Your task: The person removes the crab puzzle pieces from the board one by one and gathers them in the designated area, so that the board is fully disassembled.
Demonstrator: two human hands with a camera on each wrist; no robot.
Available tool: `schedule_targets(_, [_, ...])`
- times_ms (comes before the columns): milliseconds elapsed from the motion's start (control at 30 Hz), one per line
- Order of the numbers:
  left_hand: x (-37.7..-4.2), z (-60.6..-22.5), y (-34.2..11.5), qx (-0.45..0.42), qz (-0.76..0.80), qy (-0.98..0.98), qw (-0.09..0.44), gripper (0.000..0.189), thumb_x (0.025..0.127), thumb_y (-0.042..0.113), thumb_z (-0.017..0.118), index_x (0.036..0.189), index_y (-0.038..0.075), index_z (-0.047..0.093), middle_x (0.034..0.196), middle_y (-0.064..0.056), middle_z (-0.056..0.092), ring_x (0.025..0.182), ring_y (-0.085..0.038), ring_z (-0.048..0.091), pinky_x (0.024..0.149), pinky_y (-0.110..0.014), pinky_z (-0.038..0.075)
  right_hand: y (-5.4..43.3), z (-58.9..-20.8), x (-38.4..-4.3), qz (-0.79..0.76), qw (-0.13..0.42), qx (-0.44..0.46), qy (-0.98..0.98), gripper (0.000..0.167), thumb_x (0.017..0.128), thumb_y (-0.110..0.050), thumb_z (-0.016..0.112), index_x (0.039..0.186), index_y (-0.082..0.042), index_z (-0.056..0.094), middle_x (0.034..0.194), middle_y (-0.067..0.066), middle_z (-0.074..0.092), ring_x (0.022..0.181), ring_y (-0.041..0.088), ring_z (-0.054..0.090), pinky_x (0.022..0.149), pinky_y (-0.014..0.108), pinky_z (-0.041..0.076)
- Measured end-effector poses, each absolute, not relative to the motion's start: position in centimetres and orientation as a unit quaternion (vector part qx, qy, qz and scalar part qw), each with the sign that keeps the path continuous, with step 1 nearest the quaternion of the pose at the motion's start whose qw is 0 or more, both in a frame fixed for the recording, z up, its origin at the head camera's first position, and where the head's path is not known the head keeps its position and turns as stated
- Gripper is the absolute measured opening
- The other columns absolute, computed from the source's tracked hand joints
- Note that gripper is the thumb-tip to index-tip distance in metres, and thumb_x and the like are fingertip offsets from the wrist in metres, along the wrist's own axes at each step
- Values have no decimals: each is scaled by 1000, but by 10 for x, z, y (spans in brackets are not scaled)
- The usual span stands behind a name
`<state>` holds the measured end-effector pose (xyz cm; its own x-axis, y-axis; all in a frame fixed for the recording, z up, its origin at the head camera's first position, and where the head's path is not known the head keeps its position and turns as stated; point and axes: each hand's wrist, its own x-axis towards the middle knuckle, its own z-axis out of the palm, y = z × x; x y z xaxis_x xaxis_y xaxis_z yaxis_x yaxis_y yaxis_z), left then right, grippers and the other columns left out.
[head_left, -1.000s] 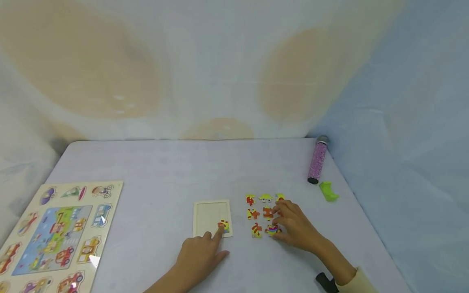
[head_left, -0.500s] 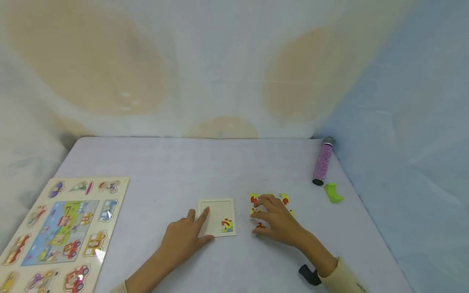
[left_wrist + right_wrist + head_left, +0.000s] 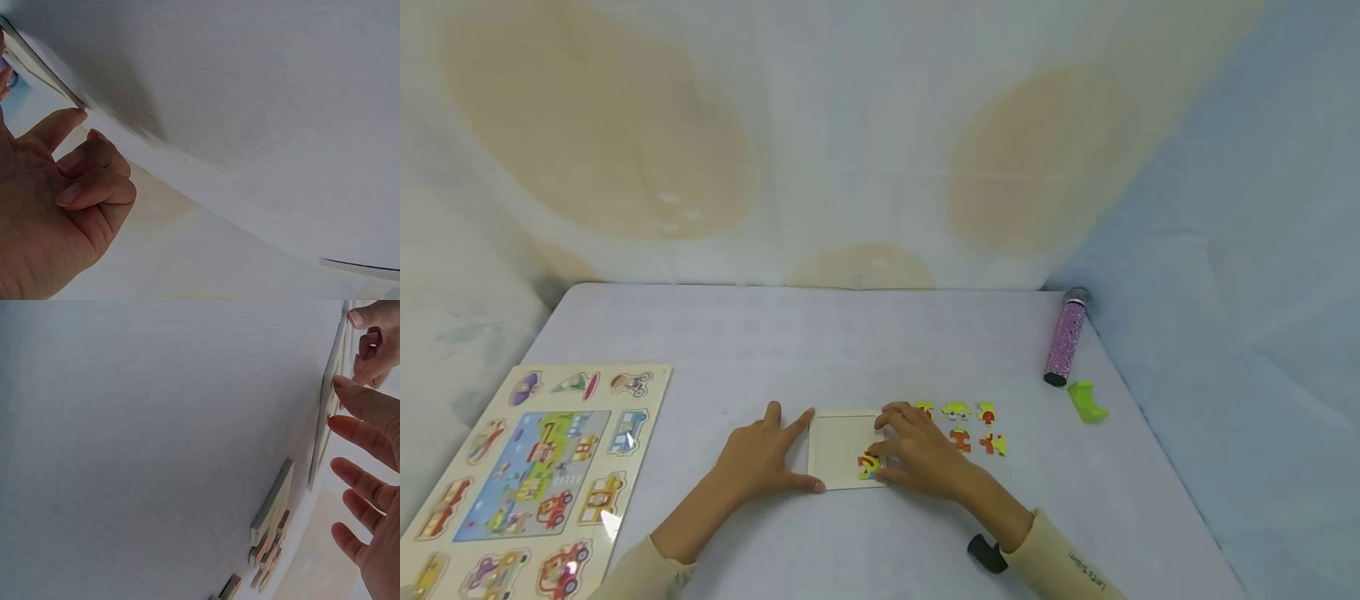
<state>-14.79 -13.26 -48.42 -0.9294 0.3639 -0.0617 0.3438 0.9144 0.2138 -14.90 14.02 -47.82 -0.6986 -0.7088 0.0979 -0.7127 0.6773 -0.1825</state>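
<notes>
A small wooden puzzle tray [image 3: 838, 442] lies flat mid-table, with a yellow-and-red puzzle piece [image 3: 868, 467] in its lower right corner. My left hand [image 3: 756, 458] holds the tray's left side, index fingertip by the upper corner and thumb at the lower one. In the left wrist view its other fingers [image 3: 103, 187] are curled. The right hand [image 3: 925, 454] reaches over the tray's right edge, thumb and index finger around the corner piece. Its remaining fingers [image 3: 359, 478] are spread above the table. Several more puzzle pieces [image 3: 959, 440] lie to the right, partly hidden by this hand.
A large vehicle-picture board [image 3: 531, 475] lies at the left. Toward the right edge are a glittery purple microphone [image 3: 1066, 342] and a bright green curved piece [image 3: 1086, 402]. A black wrist camera [image 3: 987, 554] sits at the right wrist.
The right hand has moved left from the loose pieces onto the tray's right side. My left hand has drawn its index finger back from the corner piece to the tray's left edge.
</notes>
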Motion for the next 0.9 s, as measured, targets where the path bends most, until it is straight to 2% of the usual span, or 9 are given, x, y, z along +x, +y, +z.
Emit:
schedule_targets(433, [-149,-483,-131,176,99,977,64,107,56,76,78,147,27,50,96,-11,43,56,-16,42,48,-30,34,137,-477,-162,96,17,431,-897,23,82,-38,76,97,-19,75,126,-1,57,136,20,37,115,40,28])
schedule_targets(633, [-148,-485,-134,164,103,978,76,108,56,76,78,147,27,49,96,-12,44,55,-17,42,47,-30,34,131,-477,-165,97,50,451,-886,24,79,-39,76,92,-19,74,122,-2,56,135,20,38,114,39,30])
schedule_targets(767, [-148,-489,-136,169,110,977,72,107,56,76,78,147,27,49,95,-11,43,54,-16,40,47,-30,32,154,-467,-159,106,86,434,-891,24,74,-35,79,90,-18,74,120,1,56,134,22,40,112,42,33])
schedule_targets(900, [-148,-489,-139,175,113,976,62,107,56,76,77,147,27,50,94,-10,43,53,-15,38,46,-30,31,202,-457,-147,109,100,383,-912,29,70,-34,84,89,-14,74,119,5,58,133,27,41,110,47,33])
